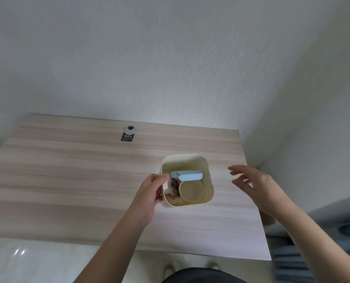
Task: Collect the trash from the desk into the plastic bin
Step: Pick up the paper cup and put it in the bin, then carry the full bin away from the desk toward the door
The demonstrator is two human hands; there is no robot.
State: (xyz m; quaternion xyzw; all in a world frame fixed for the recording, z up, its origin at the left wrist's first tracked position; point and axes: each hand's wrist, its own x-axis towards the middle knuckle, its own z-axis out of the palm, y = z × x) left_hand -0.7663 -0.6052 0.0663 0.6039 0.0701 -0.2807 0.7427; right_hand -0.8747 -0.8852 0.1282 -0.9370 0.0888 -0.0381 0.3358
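A cream plastic bin (207, 172) stands on the right half of the wooden desk (68, 180). Inside it lie a light blue carton (190, 175), a tan paper cup (191, 190) and a crumpled pinkish wrapper (173, 188). My left hand (149, 194) grips the bin's left rim, thumb at the edge beside the wrapper. To the right of the bin my right hand (256, 186) hovers with its fingers spread, apart from the bin and holding nothing.
A black hang tag with a white round top (128, 134) lies near the desk's far edge. White walls close in behind and on the right. Blue-grey fabric (305, 260) lies past the desk's right front corner; a pale floor shows below.
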